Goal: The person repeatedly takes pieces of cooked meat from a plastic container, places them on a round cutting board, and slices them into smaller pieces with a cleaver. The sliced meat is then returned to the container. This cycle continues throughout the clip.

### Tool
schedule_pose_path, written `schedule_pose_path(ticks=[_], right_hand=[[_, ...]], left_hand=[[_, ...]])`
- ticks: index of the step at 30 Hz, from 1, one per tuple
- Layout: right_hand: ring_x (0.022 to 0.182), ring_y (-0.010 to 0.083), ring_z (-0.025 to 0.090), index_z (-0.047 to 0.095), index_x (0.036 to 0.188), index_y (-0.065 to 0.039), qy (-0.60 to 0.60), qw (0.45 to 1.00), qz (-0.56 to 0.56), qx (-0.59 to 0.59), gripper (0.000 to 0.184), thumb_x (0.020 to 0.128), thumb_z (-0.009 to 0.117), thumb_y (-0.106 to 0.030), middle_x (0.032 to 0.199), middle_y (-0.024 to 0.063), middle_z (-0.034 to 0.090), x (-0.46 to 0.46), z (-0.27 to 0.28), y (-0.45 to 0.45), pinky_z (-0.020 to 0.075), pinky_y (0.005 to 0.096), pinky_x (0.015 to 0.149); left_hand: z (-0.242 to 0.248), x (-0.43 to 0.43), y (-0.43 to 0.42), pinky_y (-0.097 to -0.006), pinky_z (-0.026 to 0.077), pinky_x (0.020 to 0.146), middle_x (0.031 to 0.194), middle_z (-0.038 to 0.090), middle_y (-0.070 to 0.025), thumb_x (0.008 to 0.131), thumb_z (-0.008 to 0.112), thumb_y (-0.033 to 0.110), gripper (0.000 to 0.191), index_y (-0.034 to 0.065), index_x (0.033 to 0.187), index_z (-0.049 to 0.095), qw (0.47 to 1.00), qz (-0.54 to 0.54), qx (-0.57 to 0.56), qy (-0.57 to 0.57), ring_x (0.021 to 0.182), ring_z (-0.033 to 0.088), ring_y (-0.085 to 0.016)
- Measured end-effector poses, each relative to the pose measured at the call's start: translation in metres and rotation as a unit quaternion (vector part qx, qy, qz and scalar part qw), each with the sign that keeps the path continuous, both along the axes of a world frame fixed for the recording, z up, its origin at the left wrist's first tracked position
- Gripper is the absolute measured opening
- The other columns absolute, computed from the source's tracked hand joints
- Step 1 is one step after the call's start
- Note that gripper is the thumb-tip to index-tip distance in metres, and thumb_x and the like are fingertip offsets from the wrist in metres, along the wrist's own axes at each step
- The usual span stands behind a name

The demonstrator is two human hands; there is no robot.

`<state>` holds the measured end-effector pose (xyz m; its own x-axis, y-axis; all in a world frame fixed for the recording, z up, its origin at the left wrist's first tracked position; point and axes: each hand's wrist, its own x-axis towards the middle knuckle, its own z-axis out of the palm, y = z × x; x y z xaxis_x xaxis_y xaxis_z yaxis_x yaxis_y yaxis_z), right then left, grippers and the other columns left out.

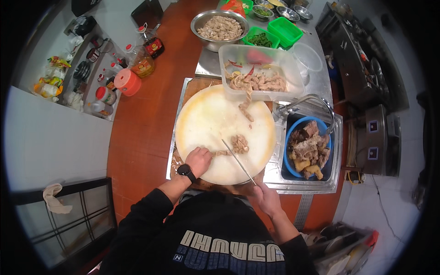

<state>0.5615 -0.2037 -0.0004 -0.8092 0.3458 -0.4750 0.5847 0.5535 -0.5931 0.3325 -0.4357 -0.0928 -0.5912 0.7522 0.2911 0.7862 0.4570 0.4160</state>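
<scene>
My left hand [198, 161] presses a strip of cooked intestine [221, 153] onto a round white cutting board [206, 110], its fingers curled over one end. My right hand [267, 198] is closed on the handle of a knife [238, 161], whose blade lies over the board with its edge beside the strip. Right of the blade sits a small heap of cut pieces [240, 144]. Behind the board, a clear plastic tub [263, 96] holds more intestine and red chillies in liquid. One long piece [246, 108] hangs over its rim onto the board.
At the right, a sink [309, 187] holds a blue basin [288, 151] of meaty bones under a curved faucet [319, 98]. A steel bowl [215, 44] of cut pieces and green baskets [285, 31] stand at the back. Oil bottles [140, 65] and a red plastic container [127, 82] are at the left.
</scene>
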Motion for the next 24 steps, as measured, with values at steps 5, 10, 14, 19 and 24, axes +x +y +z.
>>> schedule_pose_path(ticks=[5, 10, 14, 19, 24], right_hand=[[0.092, 0.0442, 0.069, 0.067, 0.125, -0.018, -0.048, 0.998, 0.012, 0.050, 0.038, 0.103, 0.052, -0.046, 0.094, 0.0219, 0.073, 0.000, -0.005, 0.005, 0.0539, 0.0518, 0.080], [0.096, 0.0436, 0.068, 0.068, 0.125, -0.018, -0.067, 0.997, -0.001, 0.047, 0.040, 0.103, 0.052, -0.047, 0.098, 0.0202, 0.073, 0.012, 0.003, 0.020, 0.0539, 0.0515, 0.083], [0.095, 0.0437, 0.069, 0.068, 0.125, -0.016, -0.058, 0.997, -0.011, 0.039, 0.038, 0.104, 0.053, -0.044, 0.097, 0.0201, 0.074, 0.018, 0.011, 0.013, 0.0545, 0.0503, 0.082], [0.092, 0.0469, 0.068, 0.064, 0.126, -0.011, 0.051, 0.993, -0.082, -0.075, 0.035, 0.104, 0.055, -0.036, 0.095, 0.0244, 0.072, 0.014, 0.007, -0.016, 0.0545, 0.0495, 0.077], [0.099, 0.0485, 0.066, 0.066, 0.124, -0.010, -0.025, 0.992, -0.097, -0.072, 0.039, 0.104, 0.052, -0.041, 0.100, 0.0277, 0.070, 0.010, -0.009, -0.030, 0.0527, 0.0524, 0.085]], left_hand=[[0.000, -0.002, -0.004, -0.0410, 0.053, 0.078, 0.091, 0.065, -0.0096, 0.080, 0.073, 0.008, 0.009, 0.0063, 0.088, 0.070, 0.999, -0.018, -0.046, -0.020, 0.084, 0.061, -0.031], [0.003, -0.005, -0.013, -0.0414, 0.053, 0.077, 0.087, 0.065, -0.0099, 0.081, 0.072, 0.008, 0.006, 0.0068, 0.087, 0.071, 0.999, -0.010, -0.049, -0.022, 0.083, 0.061, -0.032], [0.002, 0.001, -0.010, -0.0437, 0.054, 0.076, 0.085, 0.064, -0.0117, 0.080, 0.073, 0.008, 0.006, 0.0057, 0.085, 0.070, 0.996, 0.036, -0.033, -0.070, 0.083, 0.063, -0.034], [0.000, 0.022, 0.004, -0.0452, 0.055, 0.074, 0.083, 0.064, -0.0134, 0.079, 0.073, 0.009, 0.008, 0.0040, 0.084, 0.069, 0.994, 0.014, -0.028, -0.108, 0.081, 0.064, -0.035], [0.005, 0.029, 0.004, -0.0442, 0.054, 0.073, 0.085, 0.064, -0.0129, 0.079, 0.073, 0.009, 0.009, 0.0048, 0.085, 0.069, 0.995, -0.007, -0.024, -0.101, 0.081, 0.064, -0.035]])
